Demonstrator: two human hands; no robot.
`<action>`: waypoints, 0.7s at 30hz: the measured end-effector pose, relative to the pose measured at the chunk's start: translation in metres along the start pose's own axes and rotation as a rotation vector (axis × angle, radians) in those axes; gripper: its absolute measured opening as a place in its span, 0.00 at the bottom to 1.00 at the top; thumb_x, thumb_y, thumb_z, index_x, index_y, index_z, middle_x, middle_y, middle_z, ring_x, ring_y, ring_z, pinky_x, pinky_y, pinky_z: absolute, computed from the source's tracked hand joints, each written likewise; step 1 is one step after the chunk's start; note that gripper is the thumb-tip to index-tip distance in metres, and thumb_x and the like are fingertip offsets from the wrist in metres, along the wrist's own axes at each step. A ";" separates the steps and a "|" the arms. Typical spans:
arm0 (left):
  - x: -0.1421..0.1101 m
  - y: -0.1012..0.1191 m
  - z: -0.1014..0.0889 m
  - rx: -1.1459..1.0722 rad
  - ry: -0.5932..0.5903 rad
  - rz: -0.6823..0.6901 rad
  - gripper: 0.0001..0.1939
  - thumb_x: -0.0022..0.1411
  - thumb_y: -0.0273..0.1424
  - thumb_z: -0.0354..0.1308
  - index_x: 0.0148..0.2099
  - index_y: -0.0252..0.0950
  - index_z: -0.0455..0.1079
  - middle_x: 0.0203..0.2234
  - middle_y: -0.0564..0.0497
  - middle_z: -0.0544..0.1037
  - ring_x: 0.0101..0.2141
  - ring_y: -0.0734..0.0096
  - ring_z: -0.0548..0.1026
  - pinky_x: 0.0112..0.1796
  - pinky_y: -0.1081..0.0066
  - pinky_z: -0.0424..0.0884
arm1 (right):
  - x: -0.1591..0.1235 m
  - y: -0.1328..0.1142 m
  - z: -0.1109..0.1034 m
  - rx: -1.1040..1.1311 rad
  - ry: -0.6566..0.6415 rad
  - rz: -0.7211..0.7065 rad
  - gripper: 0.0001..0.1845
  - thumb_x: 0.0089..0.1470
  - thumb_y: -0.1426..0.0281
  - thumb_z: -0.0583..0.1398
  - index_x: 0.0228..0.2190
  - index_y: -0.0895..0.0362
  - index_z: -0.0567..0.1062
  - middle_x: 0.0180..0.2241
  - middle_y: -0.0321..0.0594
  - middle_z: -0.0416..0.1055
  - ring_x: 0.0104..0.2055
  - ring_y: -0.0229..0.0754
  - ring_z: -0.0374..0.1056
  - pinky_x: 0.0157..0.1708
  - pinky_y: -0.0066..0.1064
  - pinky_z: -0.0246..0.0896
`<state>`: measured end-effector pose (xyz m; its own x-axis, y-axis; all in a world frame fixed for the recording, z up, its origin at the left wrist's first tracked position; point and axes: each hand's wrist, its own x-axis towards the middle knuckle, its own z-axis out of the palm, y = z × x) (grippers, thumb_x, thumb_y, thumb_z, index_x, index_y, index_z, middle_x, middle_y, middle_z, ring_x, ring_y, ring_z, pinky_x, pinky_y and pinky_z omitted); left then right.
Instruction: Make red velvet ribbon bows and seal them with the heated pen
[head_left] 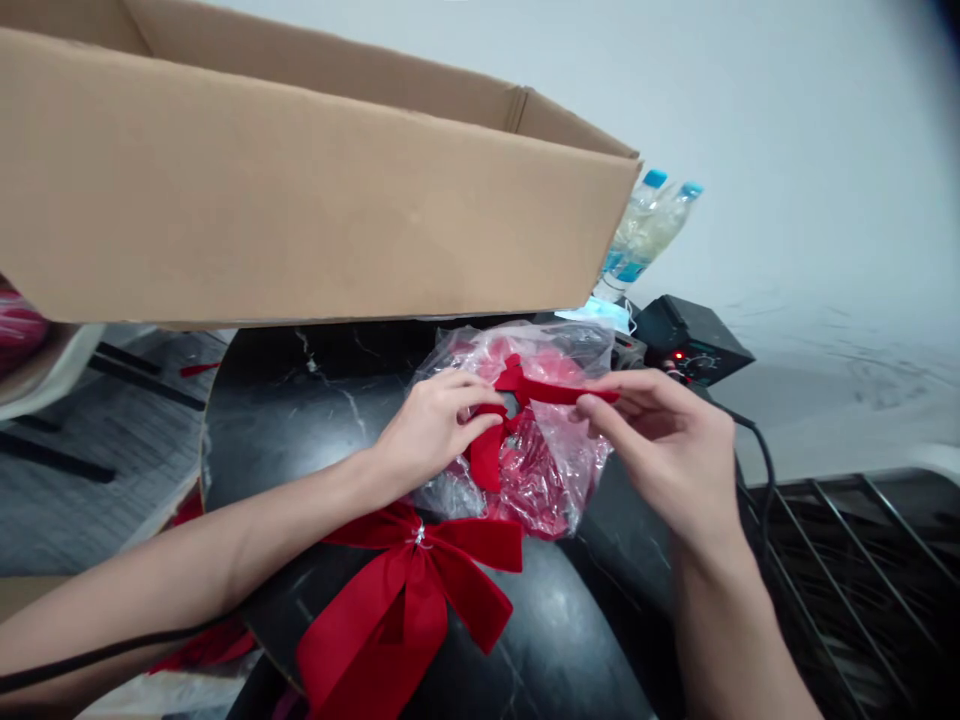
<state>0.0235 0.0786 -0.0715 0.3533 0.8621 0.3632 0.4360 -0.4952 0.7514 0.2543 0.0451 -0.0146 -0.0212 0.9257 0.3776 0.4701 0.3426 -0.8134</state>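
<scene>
A red velvet ribbon piece is held over a clear plastic bag with red items inside. My right hand pinches one end of this ribbon between thumb and fingers. On the other side, my left hand is closed on the ribbon's left part, its fingertips near the centre. One tail of the ribbon hangs down over the bag. Closer to me, a large red bow tied with a silvery twist lies on the black table, partly below my left forearm.
A big open cardboard box spans the back of the round black marbled table. Plastic bottles, a blue face mask and a black device with a red light stand behind right. A metal rack is at right.
</scene>
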 end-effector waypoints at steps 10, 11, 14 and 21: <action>-0.010 0.015 -0.022 -0.607 0.030 -0.018 0.12 0.50 0.26 0.76 0.39 0.38 0.85 0.41 0.48 0.86 0.43 0.63 0.84 0.47 0.70 0.80 | -0.009 -0.003 0.016 -0.071 -0.111 -0.408 0.09 0.53 0.74 0.70 0.37 0.50 0.81 0.48 0.41 0.79 0.48 0.47 0.77 0.53 0.43 0.72; -0.010 0.016 -0.022 -0.628 0.045 -0.025 0.12 0.48 0.26 0.77 0.38 0.38 0.85 0.40 0.48 0.87 0.42 0.63 0.84 0.45 0.71 0.81 | -0.009 -0.002 0.018 -0.071 -0.104 -0.411 0.09 0.53 0.74 0.70 0.37 0.50 0.81 0.47 0.41 0.80 0.47 0.47 0.77 0.52 0.42 0.73; -0.013 0.020 -0.020 -0.695 0.092 -0.087 0.11 0.52 0.25 0.75 0.40 0.37 0.85 0.37 0.49 0.87 0.37 0.66 0.85 0.39 0.75 0.82 | -0.010 0.000 0.024 -0.011 -0.076 -0.397 0.09 0.53 0.76 0.70 0.36 0.52 0.81 0.41 0.40 0.81 0.44 0.45 0.77 0.48 0.39 0.74; -0.018 0.024 -0.018 -0.611 0.131 -0.144 0.09 0.55 0.25 0.72 0.41 0.38 0.85 0.34 0.52 0.87 0.33 0.71 0.85 0.37 0.80 0.82 | -0.013 -0.004 0.030 0.058 -0.150 -0.075 0.16 0.57 0.69 0.69 0.48 0.50 0.80 0.44 0.38 0.81 0.42 0.41 0.79 0.41 0.32 0.77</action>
<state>0.0122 0.0530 -0.0500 0.2055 0.9404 0.2708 -0.0924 -0.2568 0.9620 0.2263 0.0364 -0.0293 -0.1879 0.9094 0.3709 0.4103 0.4158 -0.8116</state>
